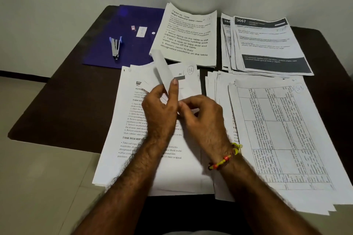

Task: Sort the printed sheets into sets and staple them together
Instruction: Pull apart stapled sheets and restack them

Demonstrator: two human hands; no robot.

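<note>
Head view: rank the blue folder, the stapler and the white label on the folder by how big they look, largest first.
1. Blue folder, partly hidden under the printed sheets.
2. Stapler, lying on the folder.
3. White label, slightly smaller than the stapler; it lies farther from the camera, so this order is unsure.

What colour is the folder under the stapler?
The folder under the stapler is dark blue, seen in the head view.

Both hands cover the middle print of the sheet [122,129] under them; the lifted paper [164,70] above the fingers is blurred
</note>
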